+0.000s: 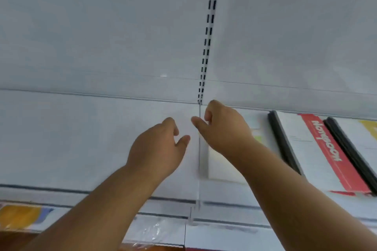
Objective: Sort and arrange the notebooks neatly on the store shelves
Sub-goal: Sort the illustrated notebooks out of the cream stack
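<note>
Pale grey shelving back panel, slotted upright rail down the middle, white shelf, soft even light

A white shelf carries the goods. At its right lie a pale notebook and red-banded notebooks, flat.

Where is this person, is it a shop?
Probably a shop aisle. There is a white metal shelf with a slotted upright behind it, a clear divider, and notebooks laid out in a row on the right.
</note>
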